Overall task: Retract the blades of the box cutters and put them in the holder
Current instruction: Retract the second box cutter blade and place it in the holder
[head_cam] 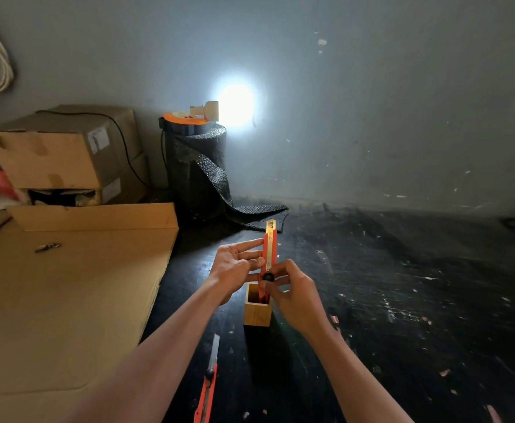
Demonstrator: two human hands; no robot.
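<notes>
While hands steady it, cutter [269, 254] stands in holder [257, 309].

No words or numbers can be read; the white labels [98, 140] on the cardboard boxes [64, 154] are too blurry.

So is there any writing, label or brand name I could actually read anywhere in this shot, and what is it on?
No text can be read.
Upper cardboard box: white label, print too small and blurred.
Lower cardboard box: pale label, also blurred.
Held box cutter, box cutter lying on the table, wooden holder: no markings visible.
</notes>
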